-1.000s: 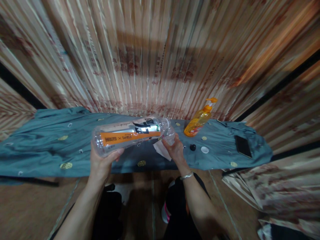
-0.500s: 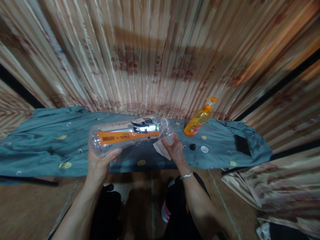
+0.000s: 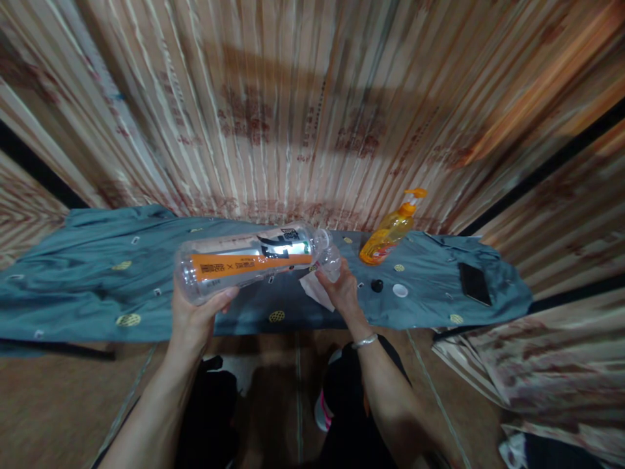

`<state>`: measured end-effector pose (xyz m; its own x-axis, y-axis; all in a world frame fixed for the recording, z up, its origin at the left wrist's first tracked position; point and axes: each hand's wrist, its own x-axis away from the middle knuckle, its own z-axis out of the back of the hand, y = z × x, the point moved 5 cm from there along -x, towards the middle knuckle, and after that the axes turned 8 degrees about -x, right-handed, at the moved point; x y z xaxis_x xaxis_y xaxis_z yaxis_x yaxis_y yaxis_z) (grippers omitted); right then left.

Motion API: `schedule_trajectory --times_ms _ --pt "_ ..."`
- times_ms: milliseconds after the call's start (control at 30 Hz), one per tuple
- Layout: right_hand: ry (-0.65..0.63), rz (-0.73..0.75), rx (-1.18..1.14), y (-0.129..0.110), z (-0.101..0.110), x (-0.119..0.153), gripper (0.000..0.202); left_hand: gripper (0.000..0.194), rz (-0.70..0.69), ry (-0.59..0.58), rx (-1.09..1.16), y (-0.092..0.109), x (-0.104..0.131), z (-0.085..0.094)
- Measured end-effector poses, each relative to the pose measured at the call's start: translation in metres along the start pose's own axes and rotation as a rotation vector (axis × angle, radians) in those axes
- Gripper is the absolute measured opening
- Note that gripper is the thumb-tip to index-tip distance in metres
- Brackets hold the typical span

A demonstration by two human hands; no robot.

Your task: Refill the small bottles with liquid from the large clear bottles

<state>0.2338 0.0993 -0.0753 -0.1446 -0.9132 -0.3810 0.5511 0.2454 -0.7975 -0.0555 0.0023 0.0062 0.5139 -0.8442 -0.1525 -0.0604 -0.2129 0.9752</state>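
My left hand (image 3: pixel 198 319) is closed around the base end of a large clear plastic bottle (image 3: pixel 249 257) with an orange and silver label. The bottle lies nearly level in the air, its neck pointing right. At its mouth, my right hand (image 3: pixel 342 286) grips a small clear plastic container (image 3: pixel 329 260), which looks like a little bottle or cup. The large bottle's mouth meets or overlaps this container; whether they touch I cannot tell. Beneath them a white tissue (image 3: pixel 316 292) lies on the cloth. Any liquid passing between the two is not visible.
An orange pump bottle (image 3: pixel 388 234) stands at the back right on the blue-green tablecloth (image 3: pixel 97 273). Nearer lie a black cap (image 3: pixel 376 285) and a white round lid (image 3: pixel 400 290). A dark phone (image 3: pixel 474 284) rests at the right end. Pleated curtains (image 3: pixel 273 117) hang behind.
Almost nothing differs. Both hands keep their hold, and the view has shifted very slightly.
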Motion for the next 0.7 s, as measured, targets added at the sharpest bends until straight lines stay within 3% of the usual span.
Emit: schedule_trajectory --times_ms 700 --pt "0.014 -0.036 0.026 0.0002 -0.0007 0.0002 0.057 0.056 -0.008 -0.019 -0.009 0.0016 0.0014 -0.0024"
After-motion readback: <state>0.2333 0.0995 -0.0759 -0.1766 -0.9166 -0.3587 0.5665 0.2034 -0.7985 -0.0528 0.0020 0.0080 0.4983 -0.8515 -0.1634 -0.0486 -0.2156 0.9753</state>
